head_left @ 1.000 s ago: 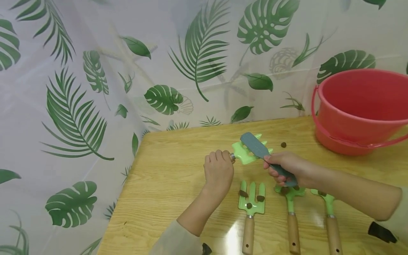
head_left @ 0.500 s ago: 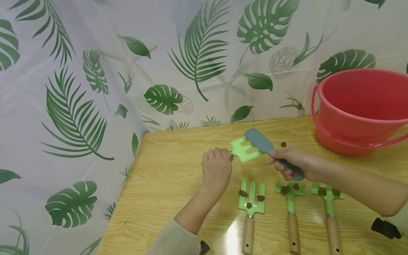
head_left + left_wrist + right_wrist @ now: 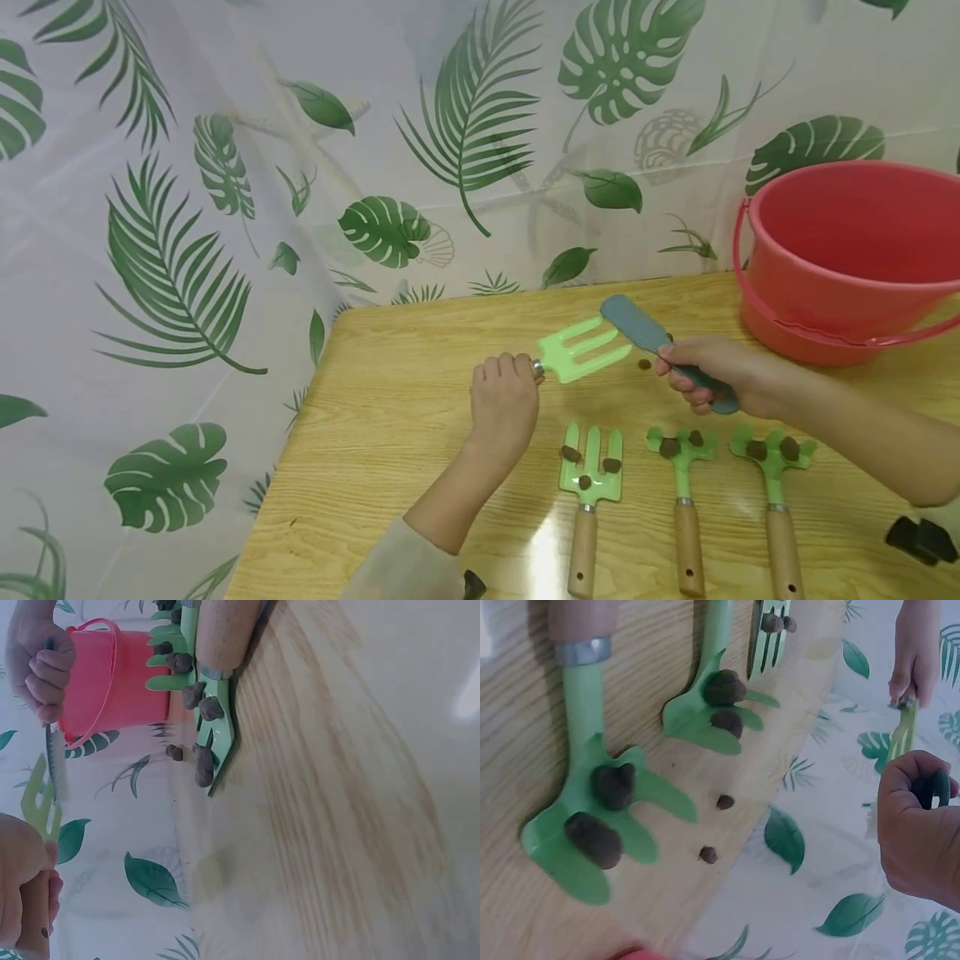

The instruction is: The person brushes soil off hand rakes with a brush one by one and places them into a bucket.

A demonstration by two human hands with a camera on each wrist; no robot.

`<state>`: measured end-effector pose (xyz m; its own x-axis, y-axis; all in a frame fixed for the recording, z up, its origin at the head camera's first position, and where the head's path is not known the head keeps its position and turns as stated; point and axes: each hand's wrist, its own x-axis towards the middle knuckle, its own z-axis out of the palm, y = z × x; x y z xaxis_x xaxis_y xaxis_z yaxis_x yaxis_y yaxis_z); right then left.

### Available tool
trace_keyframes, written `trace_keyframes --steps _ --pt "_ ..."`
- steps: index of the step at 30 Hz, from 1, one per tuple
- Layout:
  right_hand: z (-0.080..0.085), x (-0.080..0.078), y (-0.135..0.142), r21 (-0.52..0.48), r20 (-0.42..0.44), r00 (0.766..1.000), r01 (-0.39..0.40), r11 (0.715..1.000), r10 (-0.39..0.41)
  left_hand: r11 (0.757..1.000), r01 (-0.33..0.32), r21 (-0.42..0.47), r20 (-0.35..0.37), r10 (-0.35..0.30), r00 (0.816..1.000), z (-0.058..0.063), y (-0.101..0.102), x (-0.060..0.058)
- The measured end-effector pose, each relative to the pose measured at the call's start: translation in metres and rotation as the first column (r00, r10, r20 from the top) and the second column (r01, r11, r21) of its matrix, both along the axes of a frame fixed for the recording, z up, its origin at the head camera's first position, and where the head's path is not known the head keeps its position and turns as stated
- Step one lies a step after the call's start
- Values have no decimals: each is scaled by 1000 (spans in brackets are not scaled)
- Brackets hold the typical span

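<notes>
My left hand [image 3: 506,408] grips the wooden handle of a light green garden fork [image 3: 581,350], held above the table with its tines pointing right. In my right hand [image 3: 708,375] is a blue-grey brush [image 3: 636,323], gripped by its handle. Its flat head lies at the tips of the fork's tines. The left wrist view shows pale bristles on the underside of the brush [image 3: 57,769]. Beneath the hands, another green garden fork [image 3: 591,479] and two green hand rakes [image 3: 682,457], [image 3: 772,462] lie in a row with brown clods on their heads.
A red bucket [image 3: 840,308] stands at the back right of the wooden table [image 3: 390,400]. Small brown clods [image 3: 725,802] lie loose on the table below the brush. A leaf-patterned cloth [image 3: 465,258] hangs behind and to the left.
The brush has slid to the right along the fork's tines towards their tips. The left hand has shifted slightly left with the fork. A second loose clod now shows on the table.
</notes>
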<state>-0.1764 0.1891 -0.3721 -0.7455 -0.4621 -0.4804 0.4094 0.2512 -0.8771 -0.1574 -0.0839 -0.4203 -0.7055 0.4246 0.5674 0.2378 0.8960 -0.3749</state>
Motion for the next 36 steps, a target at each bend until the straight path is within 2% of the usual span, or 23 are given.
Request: trace_keyframes --steps 4,8,13,19,27,30,33,36 --pt "-9 -6 20 35 -5 1000 25 999 -24 1000 13 17 37 -13 999 0 -4 1" --pt "-14 -9 37 57 -4 999 39 998 -39 998 41 37 6 -42 999 1 -6 -2" --pt "-12 -8 49 81 -2 999 35 996 -35 992 93 82 -26 -91 996 5 -4 -10" --pt "-11 -5 66 126 -24 1000 16 992 -13 988 125 93 -31 -123 992 18 4 -21" --pt "-17 0 100 197 -36 995 -88 977 97 981 184 56 -113 -177 978 36 21 -37" --pt "-18 2 109 203 -17 992 -116 972 122 977 205 53 -108 -198 974 43 27 -41" --pt "-21 4 120 214 -5 991 -129 968 133 979 201 39 -92 -197 976 48 32 -46" --pt "-25 7 132 251 13 994 -108 962 108 983 182 17 -89 -179 980 53 37 -51"
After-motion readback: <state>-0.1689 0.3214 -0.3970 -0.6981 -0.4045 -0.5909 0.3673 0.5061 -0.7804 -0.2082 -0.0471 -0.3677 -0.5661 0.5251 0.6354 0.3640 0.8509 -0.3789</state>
